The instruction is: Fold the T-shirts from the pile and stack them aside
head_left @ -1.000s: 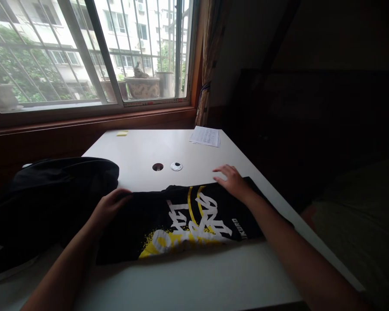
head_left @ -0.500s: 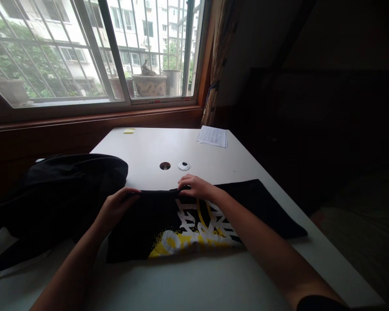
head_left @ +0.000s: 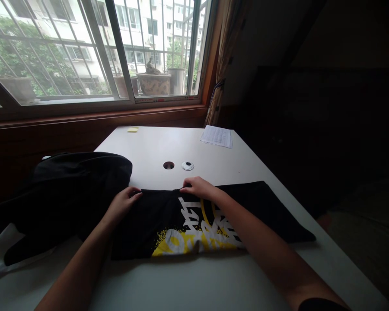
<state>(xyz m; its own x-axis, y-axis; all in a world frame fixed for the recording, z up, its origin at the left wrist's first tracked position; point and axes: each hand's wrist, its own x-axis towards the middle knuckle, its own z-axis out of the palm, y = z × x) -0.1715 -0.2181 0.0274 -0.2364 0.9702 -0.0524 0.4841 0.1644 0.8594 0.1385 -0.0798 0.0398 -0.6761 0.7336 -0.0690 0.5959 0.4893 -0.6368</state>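
A black T-shirt [head_left: 162, 216] with white lettering and a yellow splash print lies folded lengthwise across the white table. At its far left corner, my left hand [head_left: 123, 202] pinches the fabric edge between thumb and fingers. My right hand [head_left: 197, 187] grips the same far edge nearer the middle, its fingers curled over the cloth. The right forearm crosses above the printed part and hides some of the letters. One sleeve end of the shirt stretches out to the right, flat on the table.
Dark clothing [head_left: 81, 181] is heaped at the left, with some white cloth [head_left: 8, 242] under it. On the table [head_left: 149, 144] are a round cable hole [head_left: 169, 165], its white cover [head_left: 187, 166], papers [head_left: 217, 136] and yellow sticky notes [head_left: 132, 129]. A barred window [head_left: 94, 52] stands behind.
The shirt's far edge, slightly raised and rolled before, now lies flatter. Both hands stay at nearly the same spots along it. The whole view has shifted slightly.
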